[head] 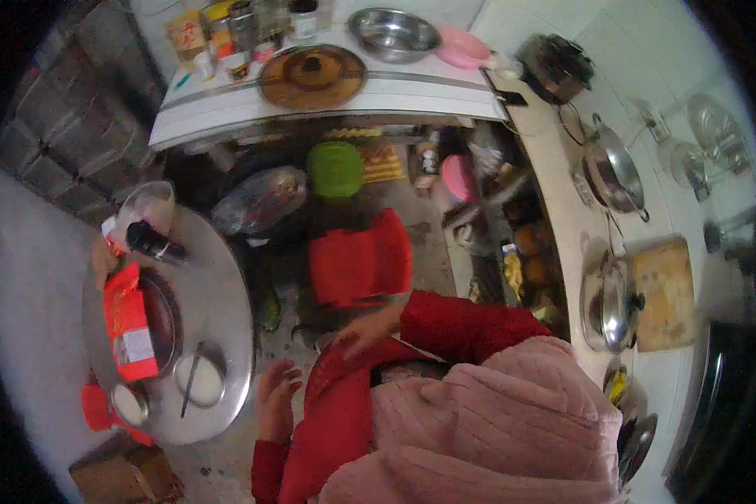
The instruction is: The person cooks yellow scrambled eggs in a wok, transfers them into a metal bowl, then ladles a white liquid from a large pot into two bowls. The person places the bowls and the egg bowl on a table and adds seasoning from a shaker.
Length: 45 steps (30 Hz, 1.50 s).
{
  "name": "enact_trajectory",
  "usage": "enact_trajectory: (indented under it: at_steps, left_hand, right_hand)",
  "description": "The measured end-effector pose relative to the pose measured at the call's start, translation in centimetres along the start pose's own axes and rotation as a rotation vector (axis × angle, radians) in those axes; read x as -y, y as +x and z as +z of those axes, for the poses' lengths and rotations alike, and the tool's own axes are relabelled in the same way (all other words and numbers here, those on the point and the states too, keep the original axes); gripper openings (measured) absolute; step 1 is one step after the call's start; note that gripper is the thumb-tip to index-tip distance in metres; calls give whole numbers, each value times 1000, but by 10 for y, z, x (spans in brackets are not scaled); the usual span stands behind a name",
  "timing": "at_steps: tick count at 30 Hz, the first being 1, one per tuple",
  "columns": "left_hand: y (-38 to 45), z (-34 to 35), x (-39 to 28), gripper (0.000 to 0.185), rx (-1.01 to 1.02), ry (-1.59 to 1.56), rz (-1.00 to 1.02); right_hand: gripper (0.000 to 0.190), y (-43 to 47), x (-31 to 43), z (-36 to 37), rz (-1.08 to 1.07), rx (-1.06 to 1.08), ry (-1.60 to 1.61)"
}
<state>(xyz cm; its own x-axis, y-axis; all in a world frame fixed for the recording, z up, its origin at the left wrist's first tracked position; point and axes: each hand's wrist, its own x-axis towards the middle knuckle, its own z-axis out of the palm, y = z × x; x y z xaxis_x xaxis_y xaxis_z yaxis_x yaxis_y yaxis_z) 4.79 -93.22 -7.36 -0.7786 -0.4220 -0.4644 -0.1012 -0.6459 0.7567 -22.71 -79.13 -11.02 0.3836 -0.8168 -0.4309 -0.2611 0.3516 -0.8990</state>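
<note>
My left hand [277, 400] is raised beside a round metal table, its fingers apart and bent, with nothing visible in it. My right hand [362, 331] lies over the red cloth [340, 397] at my front; blur hides whether its fingers grip it. Just beyond that hand stands a red plastic stool or chair [359, 258]. On the metal table [227, 309] to my left are a red printed packet [126, 321], a white-filled bowl [208, 381] with a dark stick across it, a black-capped bottle [154, 242] and a clear plastic bowl [157, 201].
A white counter [416, 94] at the back holds jars, a steel basin [394, 34] and a brown round lid [312, 75]. On the right worktop [542, 170] stand a wok [614, 170] and a lidded pan [614, 309]. A green stool [334, 169] sits below; a cardboard box [120, 472] is at lower left.
</note>
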Motion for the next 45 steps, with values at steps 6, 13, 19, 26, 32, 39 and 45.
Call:
enact_trajectory:
  at_steps: [6, 13, 19, 26, 32, 39, 45]
  left_hand:
    - [23, 84, 58, 37, 930, 468, -226]
    - [54, 152, 75, 36, 744, 363, -368]
    - [105, 219, 122, 38, 289, 114, -222]
    - [129, 327, 121, 35, 169, 107, -255]
    - [114, 347, 117, 40, 110, 241, -214]
    - [95, 288, 146, 27, -3, 236, -117]
    - [30, 152, 113, 21, -459, 236, 122]
  right_hand:
    - [50, -167, -50, 91, 218, -143, 177]
    - [42, -428, -107, 8, 90, -1749, 372]
    - [94, -714, -193, -69, 558, -2538, -596]
    - [67, -801, -173, -133, 899, -1767, -604]
    - [36, -836, -189, -155, 897, -1747, -565]
    - [42, -850, -235, -182, 593, -2331, -848]
    - [41, -726, -132, -201, 324, -2525, -989]
